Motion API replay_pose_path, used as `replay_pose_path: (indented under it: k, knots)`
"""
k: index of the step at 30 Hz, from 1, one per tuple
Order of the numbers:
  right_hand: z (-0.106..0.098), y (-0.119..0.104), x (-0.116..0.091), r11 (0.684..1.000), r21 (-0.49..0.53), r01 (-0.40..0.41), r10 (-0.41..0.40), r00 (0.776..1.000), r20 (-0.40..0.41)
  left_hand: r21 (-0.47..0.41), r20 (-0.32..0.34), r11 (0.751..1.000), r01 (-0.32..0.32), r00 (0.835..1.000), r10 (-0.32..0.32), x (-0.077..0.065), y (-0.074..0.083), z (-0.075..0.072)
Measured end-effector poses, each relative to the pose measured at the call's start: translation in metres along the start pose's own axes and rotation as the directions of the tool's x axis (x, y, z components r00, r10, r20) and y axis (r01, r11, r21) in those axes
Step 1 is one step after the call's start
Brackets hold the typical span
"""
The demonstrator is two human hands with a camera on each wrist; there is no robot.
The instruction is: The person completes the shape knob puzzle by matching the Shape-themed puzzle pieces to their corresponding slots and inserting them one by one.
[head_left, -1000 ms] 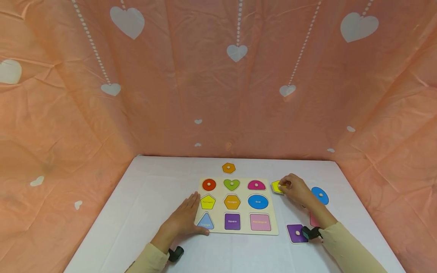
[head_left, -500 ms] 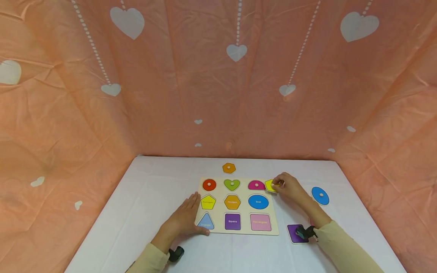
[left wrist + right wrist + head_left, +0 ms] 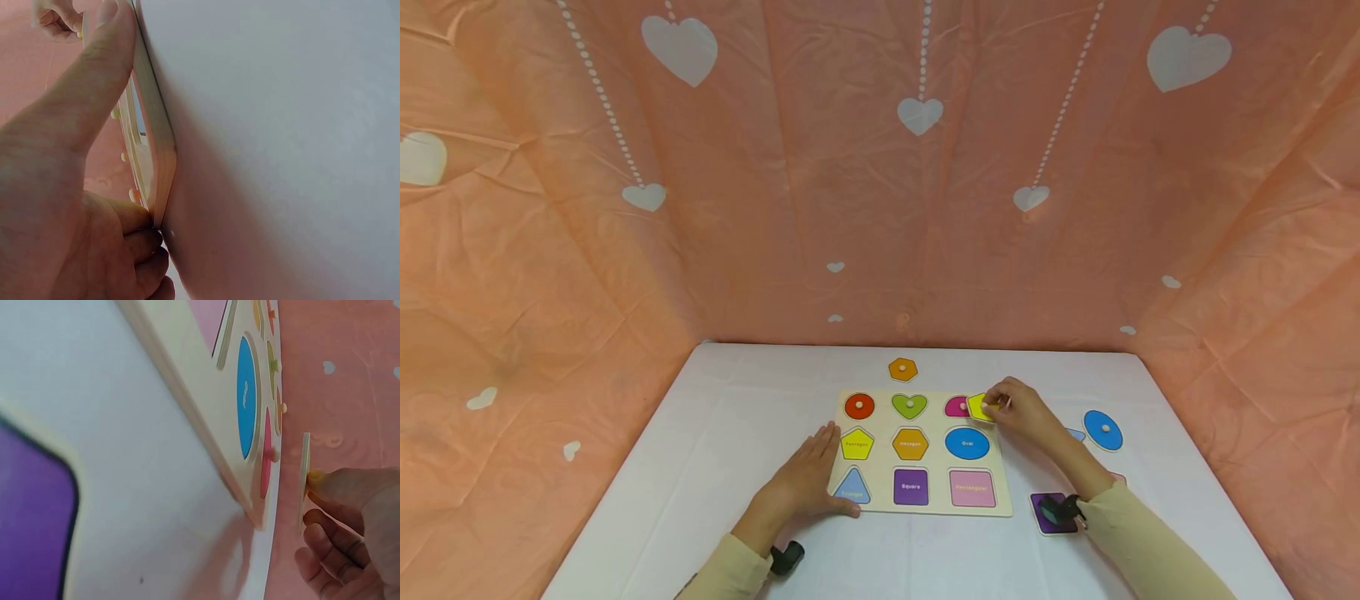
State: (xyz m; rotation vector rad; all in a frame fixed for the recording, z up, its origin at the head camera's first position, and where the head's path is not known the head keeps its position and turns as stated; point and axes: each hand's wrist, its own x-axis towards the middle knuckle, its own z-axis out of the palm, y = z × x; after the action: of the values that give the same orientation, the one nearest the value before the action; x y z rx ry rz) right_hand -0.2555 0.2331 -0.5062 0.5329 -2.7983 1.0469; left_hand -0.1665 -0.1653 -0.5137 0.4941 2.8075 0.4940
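Head view: right hand (image 3: 1025, 410)'s pinching the yellow pentagon (image 3: 978, 407) over the board (image 3: 938, 492)'s far right corner. Pentagon slot (image 3: 857, 444)'s by the board's left edge, nearer the left hand (image 3: 805, 477), which is flat, fingers straight. Board's far row holds red circle (image 3: 859, 407), green heart (image 3: 909, 406), pink semicircle (image 3: 956, 407). Left wrist: that hand's touching the board's edge. Right wrist: yellow pentagon's edge-on, apart from the board.
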Motion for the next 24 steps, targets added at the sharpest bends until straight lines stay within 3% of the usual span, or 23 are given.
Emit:
replay_pose_path:
  k: [11, 24]
  knots:
    - [0.008, -0.014, 0.005, 0.998, 0.034, -0.051, 0.05, 0.998, 0.039, -0.006, 0.001, 1.0, 0.002, 1.0, -0.002, 0.0, 0.0, -0.001]
    - [0.02, -0.031, 0.009, 1.0, 0.013, -0.006, 0.005, 0.998, 0.067, -0.007, -0.007, 1.0, -0.005, 1.0, 0.004, 0.001, -0.001, 0.001]
